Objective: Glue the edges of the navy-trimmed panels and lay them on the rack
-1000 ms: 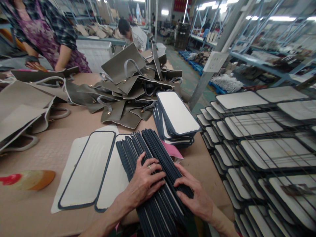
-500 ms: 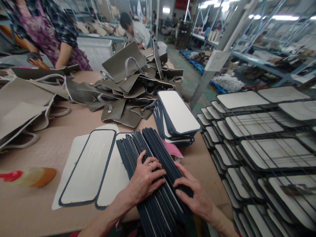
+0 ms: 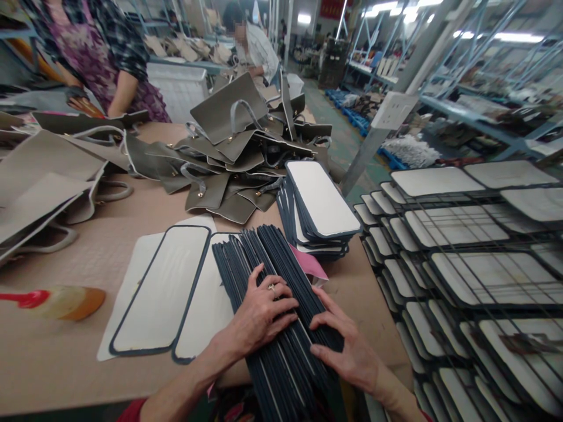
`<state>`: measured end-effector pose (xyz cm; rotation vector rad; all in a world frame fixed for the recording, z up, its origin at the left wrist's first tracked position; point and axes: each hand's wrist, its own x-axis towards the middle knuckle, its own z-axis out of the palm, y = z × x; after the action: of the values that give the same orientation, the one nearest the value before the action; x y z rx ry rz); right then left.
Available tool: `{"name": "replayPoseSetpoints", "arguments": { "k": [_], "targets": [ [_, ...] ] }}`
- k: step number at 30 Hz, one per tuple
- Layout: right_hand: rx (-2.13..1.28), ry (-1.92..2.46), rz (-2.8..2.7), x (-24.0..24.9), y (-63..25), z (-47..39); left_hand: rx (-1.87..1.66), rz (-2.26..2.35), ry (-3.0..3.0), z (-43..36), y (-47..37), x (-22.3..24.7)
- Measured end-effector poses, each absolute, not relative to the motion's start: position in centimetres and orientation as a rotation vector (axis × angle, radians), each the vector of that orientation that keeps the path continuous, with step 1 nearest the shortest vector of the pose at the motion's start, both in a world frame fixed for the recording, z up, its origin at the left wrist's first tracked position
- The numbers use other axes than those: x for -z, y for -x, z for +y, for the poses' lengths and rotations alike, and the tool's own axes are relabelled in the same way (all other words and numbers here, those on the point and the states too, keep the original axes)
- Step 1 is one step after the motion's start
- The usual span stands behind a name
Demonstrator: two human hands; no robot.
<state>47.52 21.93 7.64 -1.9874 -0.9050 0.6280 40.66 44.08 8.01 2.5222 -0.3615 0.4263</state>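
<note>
A thick row of dark-edged panels [image 3: 281, 328] stands on edge at the table's front, its lower end near my body. My left hand [image 3: 266, 308] lies across the top edges with its fingers spread. Against the right side of the row rests my right hand [image 3: 345, 346], fingers apart and touching the outer panels. Left of the row, a white panel with a dark border [image 3: 162, 290] lies flat, overlapping a plain pale sheet. Behind the row is a stack of similar white panels [image 3: 323, 199]. A pink piece [image 3: 310, 265] shows beside the row.
A bottle with a red nozzle [image 3: 73, 302] lies at the left. Grey-brown bag pieces with handles [image 3: 220, 146] are heaped behind. A rack of white panels [image 3: 457, 223] stands right, near a post [image 3: 367, 146]. Two people are across the table.
The whole view has shifted slightly, so the table's things appear a little further right. My hands keep nearly the same place on the row of panels.
</note>
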Motion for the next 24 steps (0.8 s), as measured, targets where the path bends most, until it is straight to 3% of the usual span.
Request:
{"name": "replayPoseSetpoints", "arguments": {
  "k": [24],
  "targets": [
    [-0.545, 1.948, -0.971, -6.96, -47.76, 21.6, -0.45, -0.462, -2.481, 44.45, -40.28, -8.0]
  ]
}}
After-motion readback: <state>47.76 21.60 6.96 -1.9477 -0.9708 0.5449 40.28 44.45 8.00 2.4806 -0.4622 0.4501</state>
